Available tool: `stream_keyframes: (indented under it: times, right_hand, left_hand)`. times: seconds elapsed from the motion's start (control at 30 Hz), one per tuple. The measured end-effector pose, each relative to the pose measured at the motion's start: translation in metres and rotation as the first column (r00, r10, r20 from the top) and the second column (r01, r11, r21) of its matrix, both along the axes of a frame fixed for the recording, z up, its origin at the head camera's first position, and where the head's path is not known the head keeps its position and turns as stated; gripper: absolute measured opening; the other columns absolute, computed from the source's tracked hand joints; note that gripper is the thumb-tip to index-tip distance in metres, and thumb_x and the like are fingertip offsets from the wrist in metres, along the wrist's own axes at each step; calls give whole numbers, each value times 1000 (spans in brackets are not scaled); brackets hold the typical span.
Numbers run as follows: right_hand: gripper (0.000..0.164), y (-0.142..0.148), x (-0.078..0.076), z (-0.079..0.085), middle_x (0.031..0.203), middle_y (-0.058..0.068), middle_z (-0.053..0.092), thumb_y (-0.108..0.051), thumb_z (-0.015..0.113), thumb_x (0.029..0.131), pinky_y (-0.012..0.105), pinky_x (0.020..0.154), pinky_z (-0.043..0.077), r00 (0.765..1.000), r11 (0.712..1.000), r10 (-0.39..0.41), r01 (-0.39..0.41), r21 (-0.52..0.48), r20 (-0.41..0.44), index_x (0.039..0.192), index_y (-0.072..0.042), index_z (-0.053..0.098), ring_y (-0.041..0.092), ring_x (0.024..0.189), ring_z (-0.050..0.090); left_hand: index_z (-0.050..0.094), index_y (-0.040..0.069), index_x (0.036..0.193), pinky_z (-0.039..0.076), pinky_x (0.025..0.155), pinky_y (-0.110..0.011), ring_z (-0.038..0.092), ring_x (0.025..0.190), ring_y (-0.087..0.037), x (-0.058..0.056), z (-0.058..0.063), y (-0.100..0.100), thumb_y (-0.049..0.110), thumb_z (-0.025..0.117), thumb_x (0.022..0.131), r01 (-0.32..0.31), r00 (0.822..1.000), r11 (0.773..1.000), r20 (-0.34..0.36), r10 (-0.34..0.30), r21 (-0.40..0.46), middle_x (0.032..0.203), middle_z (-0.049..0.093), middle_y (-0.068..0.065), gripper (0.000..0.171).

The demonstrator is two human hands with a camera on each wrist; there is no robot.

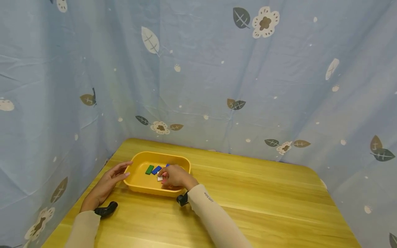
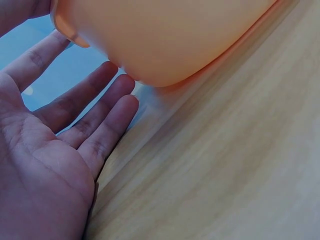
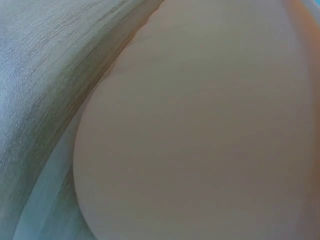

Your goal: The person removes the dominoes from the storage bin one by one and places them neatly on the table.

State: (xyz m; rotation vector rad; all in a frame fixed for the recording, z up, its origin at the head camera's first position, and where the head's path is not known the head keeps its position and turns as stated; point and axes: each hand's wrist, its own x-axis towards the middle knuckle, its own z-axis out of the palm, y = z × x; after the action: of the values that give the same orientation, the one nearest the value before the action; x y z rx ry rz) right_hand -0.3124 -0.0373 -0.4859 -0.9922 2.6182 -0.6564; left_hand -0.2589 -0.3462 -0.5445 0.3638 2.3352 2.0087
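In the yellow bin (image 1: 149, 190), the white tile (image 1: 159, 178) is partly covered by the closer right hand (image 1: 177, 176), whose grip cannot be told; the bin is touched at left by the loosely spread left hand (image 1: 109, 179).

One table (image 1: 263, 193); near its far left corner, one yellow tray (image 1: 138, 179) with one green block (image 1: 149, 169), two visible blue blocks (image 1: 156, 170) and one visible white block (image 1: 159, 178); one left hand (image 1: 107, 182); one right hand (image 1: 177, 176).
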Motion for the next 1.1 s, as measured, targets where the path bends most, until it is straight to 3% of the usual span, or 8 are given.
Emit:
stream_keyframes:
  times: [0.13,0.4,0.7,1.1]
  right_hand:
    - [37,-2,-1,-2,89,-6,67,-19,83,89,19,76,49,999,999,-47,47,-18,17,125,-16,75,9,77,56]
    - [50,-7,-6,-6,117,1,72,-28,90,82,25,86,50,991,992,-122,122,5,-55,127,-15,73,14,95,61]
    - [48,-10,-9,-9,113,-1,72,-35,92,79,27,86,50,981,982,-190,190,-14,-42,121,-17,76,17,96,60]
    - [49,-15,-9,-12,117,-1,72,-36,90,80,29,88,51,980,982,-190,189,-13,-56,124,-18,75,18,97,61]
  left_hand:
    - [41,10,157,41,98,-12,45,129,-6,0,0,0,24,59,107,-9,1000,1000,5,9,-3,156,37,-10,55]
    - [41,8,157,42,98,-13,46,129,-9,-1,-1,0,22,59,107,-8,1000,1000,-6,8,14,155,39,-9,54]
    - [41,8,157,41,100,-12,43,132,-6,-2,-2,-1,22,59,107,-3,1000,1000,-5,4,15,157,38,-6,55]
    - [41,8,157,39,101,-12,39,134,-3,-3,-3,-2,23,60,107,-11,1000,1000,-2,11,21,159,37,-6,56]
